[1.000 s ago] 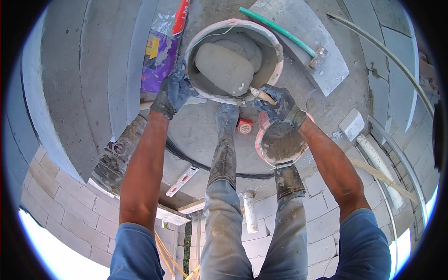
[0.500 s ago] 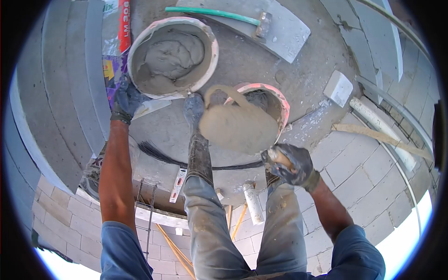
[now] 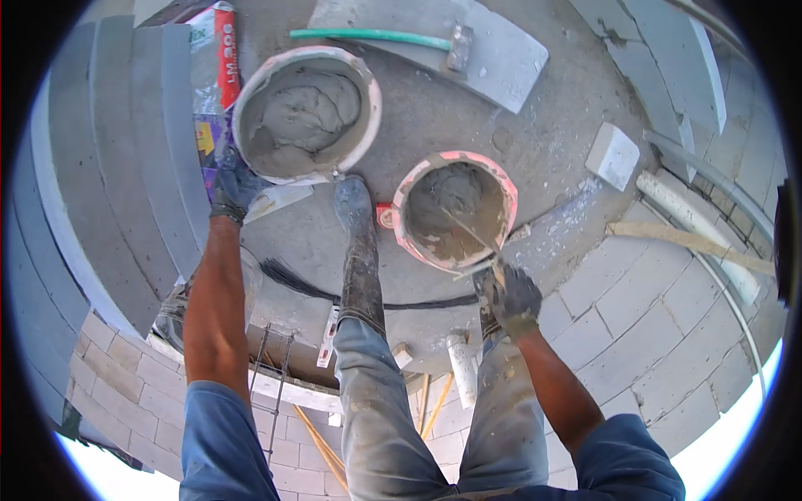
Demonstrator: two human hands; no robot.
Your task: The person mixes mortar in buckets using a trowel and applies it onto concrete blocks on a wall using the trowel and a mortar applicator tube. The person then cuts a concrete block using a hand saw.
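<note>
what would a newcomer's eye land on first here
Probably the larger bucket of grey mix, beside the left hand, and the smaller pink-rimmed bucket just ahead of the right hand, which holds a trowel. Then, likely, the green-handled hammer lying on a pale slab beyond both buckets.

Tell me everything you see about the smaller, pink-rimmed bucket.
The smaller bucket looks plastic: round, open, its pink rim smeared grey. It stands upright on the floor near the larger bucket, with lumpy grey paste inside. The right hand holds a trowel reaching in over its near rim; whether they touch is unclear.
</note>
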